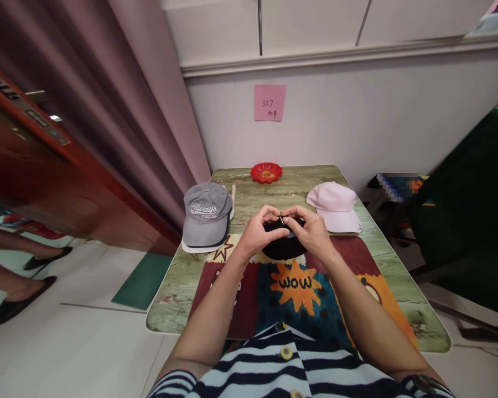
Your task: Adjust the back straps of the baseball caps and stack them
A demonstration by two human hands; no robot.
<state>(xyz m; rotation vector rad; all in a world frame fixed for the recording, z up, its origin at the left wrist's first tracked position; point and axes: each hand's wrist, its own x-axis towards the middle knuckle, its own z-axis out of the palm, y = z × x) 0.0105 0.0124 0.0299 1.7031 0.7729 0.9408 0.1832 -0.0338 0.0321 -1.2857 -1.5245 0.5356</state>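
Black fabric is what we have between our fingers: a black cap (283,247) sits on the counter (182,282) just in front of us, over the far edge of a bright mat (299,287) printed with the word "WOW". Our left hand (258,231) curls over the cap's left side, fingers bent and closed on the cloth. Our right hand (311,229) does the same on the right side, its thumb and forefinger pressed together on something small and pale at the top of the cap; we cannot tell what it is. The two hands almost meet at the fingertips above the cap.

To the left lies a grey cap (205,214) with white lettering on its front, near the counter's left edge. To the right lies a pink cap (335,204), well apart from the grey one. A red dish (266,172) stands at the far end of the counter, close to the wall, below a pink note (269,102).
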